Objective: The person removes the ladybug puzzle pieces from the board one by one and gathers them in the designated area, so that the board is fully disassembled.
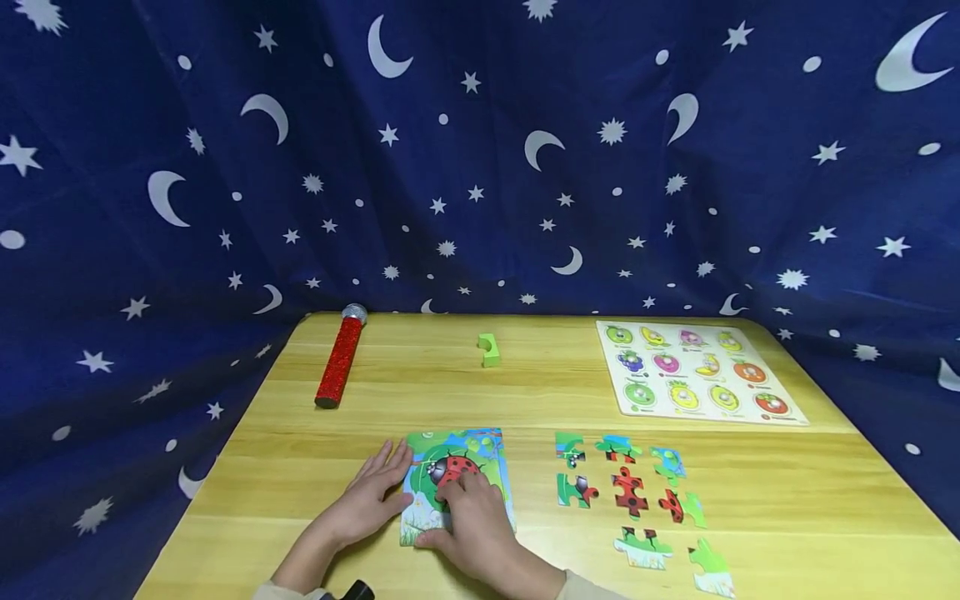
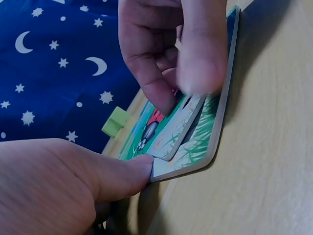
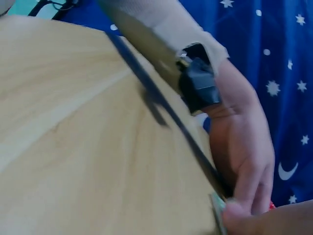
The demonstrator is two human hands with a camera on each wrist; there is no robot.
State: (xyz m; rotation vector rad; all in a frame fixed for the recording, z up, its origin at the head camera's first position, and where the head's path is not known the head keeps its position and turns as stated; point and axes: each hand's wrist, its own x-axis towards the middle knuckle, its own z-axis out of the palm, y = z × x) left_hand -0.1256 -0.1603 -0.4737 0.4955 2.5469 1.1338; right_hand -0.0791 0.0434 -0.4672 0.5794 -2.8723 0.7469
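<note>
A square ladybug puzzle board point(image 1: 491, 450) lies at the table's front. My left hand point(image 1: 366, 504) lies along its left side, fingers extended, and the thumb touches the near-left corner in the left wrist view. My right hand point(image 1: 476, 525) reaches over the board with bent fingers. Its thumb and a fingertip pinch a puzzle piece point(image 2: 178, 129) printed with white flowers and grass. That piece sits slightly raised and askew over the board's corner. Several loose ladybug pieces point(image 1: 628, 492) are spread to the right of the right hand.
A red glittery microphone point(image 1: 341, 358) lies at the back left. Near the back middle stands a small green notched block point(image 1: 489, 350). A fruit peg board point(image 1: 701, 371) lies at the back right. Behind the wooden table point(image 1: 420, 392) hangs a dark blue star-and-moon curtain point(image 1: 480, 167).
</note>
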